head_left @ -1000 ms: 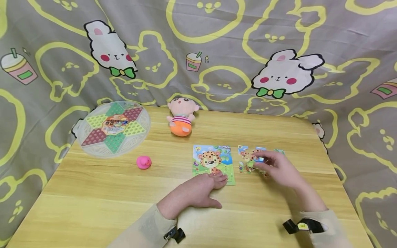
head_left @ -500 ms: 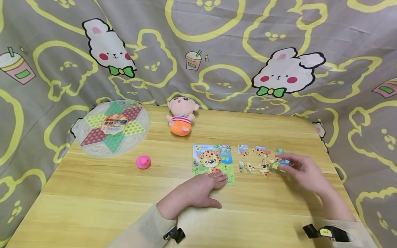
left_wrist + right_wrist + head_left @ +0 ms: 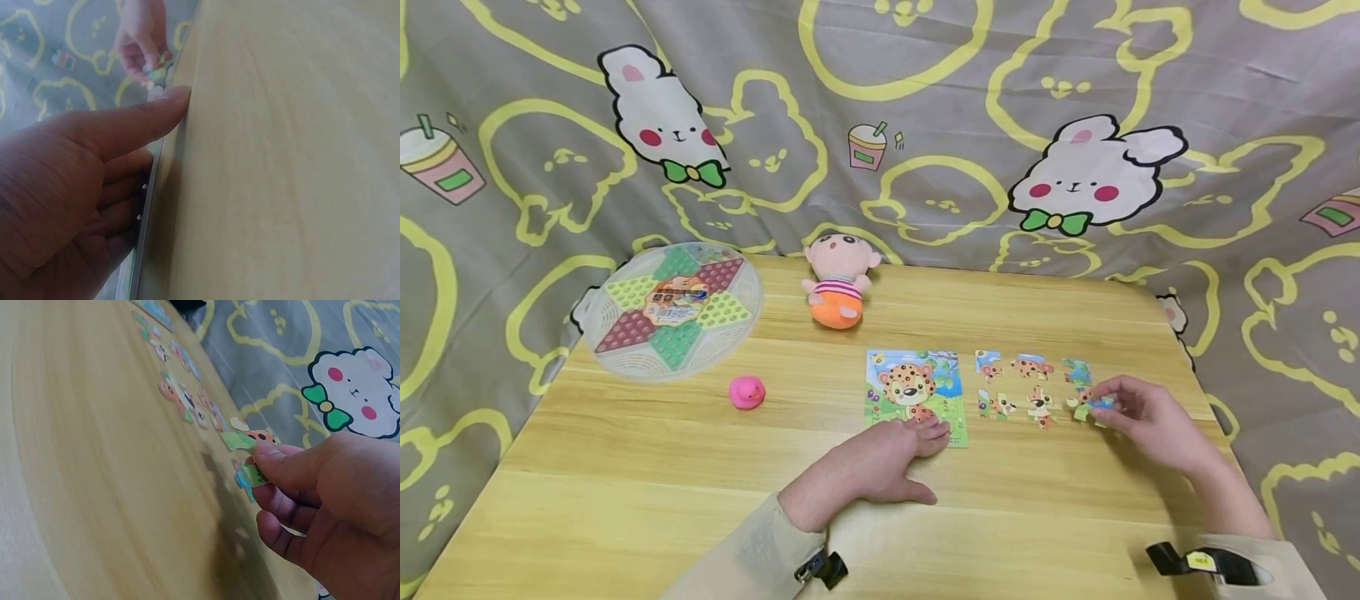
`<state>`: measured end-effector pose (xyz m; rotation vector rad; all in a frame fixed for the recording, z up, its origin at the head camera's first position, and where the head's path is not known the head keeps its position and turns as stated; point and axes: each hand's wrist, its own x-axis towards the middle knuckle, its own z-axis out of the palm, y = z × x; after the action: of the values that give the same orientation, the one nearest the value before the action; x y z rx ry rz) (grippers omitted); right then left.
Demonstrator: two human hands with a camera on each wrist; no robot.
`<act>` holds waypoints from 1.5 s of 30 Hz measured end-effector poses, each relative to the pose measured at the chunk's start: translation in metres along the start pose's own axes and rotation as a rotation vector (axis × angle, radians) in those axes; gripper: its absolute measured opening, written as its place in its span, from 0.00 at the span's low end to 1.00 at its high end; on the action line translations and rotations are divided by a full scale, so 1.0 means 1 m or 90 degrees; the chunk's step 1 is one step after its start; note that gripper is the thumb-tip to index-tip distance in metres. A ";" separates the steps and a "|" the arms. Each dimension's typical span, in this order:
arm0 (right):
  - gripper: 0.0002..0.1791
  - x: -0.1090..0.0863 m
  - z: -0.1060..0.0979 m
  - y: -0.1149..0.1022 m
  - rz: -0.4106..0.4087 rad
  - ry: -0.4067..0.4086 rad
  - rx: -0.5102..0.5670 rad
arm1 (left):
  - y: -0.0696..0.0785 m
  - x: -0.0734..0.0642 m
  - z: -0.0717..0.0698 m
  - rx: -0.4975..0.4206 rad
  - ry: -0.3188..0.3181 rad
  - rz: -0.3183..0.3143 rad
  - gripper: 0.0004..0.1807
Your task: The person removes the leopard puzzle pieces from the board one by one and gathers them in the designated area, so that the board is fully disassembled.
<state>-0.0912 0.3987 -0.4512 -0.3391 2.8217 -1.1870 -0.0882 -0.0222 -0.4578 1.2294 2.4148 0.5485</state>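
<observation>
My left hand [image 3: 883, 462] rests with its fingers straight on the lower part of the leopard puzzle board [image 3: 913, 387], holding nothing. In the left wrist view the left hand [image 3: 75, 187] lies along the board's edge, thumb on the tabletop. To the right, my right hand [image 3: 1157, 421] pinches a green and orange jigsaw puzzle piece [image 3: 237, 439] between thumb and fingers, low over the table. A bit of another green piece [image 3: 255, 475] shows behind its fingertips. Loose pieces lie in two rows beside the board, such as a spotted one [image 3: 1033, 367] and a blue-green one [image 3: 1077, 371].
A round Chinese checkers board [image 3: 673, 312] lies at the back left of the wooden table [image 3: 647, 475]. Near it sits a pink rubber duck [image 3: 747, 392]. A plush doll [image 3: 837, 283] lies at the back, before a grey patterned curtain [image 3: 940, 225].
My right hand has moved right with the held piece, from over the middle of the loose pieces to the right end of the lower row. My left hand has stayed on the board.
</observation>
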 end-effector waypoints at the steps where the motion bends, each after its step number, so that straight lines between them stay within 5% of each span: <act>1: 0.10 0.000 0.000 0.001 0.004 -0.004 -0.001 | 0.000 0.000 0.000 0.000 0.000 0.000 0.44; 10: 0.09 0.000 0.002 0.008 -0.001 -0.036 0.001 | 0.000 0.000 0.000 0.001 -0.001 -0.002 0.44; 23: 0.11 0.000 0.004 0.006 -0.056 0.005 -0.140 | 0.001 -0.001 0.000 0.002 0.002 0.001 0.44; 45: 0.09 -0.002 0.012 0.011 -0.052 0.037 -0.112 | 0.000 -0.001 0.000 -0.001 0.002 0.000 0.45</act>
<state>-0.0893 0.3982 -0.4669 -0.4413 2.9977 -0.9796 -0.0874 -0.0230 -0.4577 1.2279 2.4159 0.5525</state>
